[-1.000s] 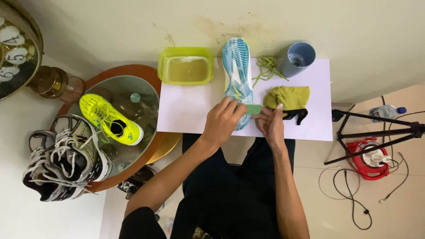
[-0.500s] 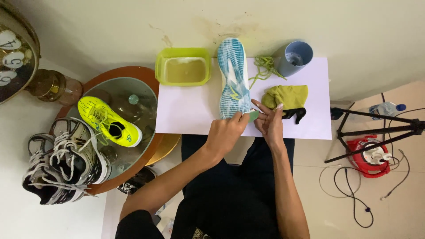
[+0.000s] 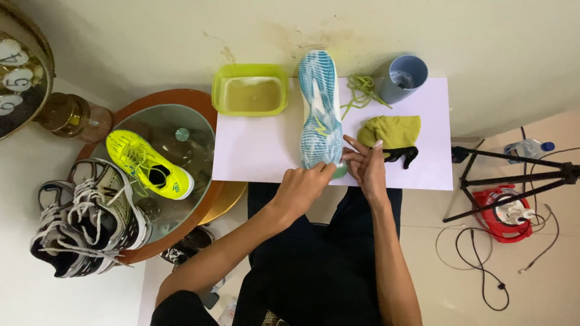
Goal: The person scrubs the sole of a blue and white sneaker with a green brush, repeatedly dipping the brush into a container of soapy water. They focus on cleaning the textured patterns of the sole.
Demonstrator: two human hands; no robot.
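Shoe sole-up — left hand, right hand at its heel.

Shoe heel under both hands' grip, perhaps a small cloth.

Dark clothing (arms bare, sleeveless)

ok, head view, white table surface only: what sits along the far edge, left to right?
Yellow-green tub → upturned blue-and-white shoe → loose green laces → grey-blue cup. The left hand and right hand sit at the shoe's near end.
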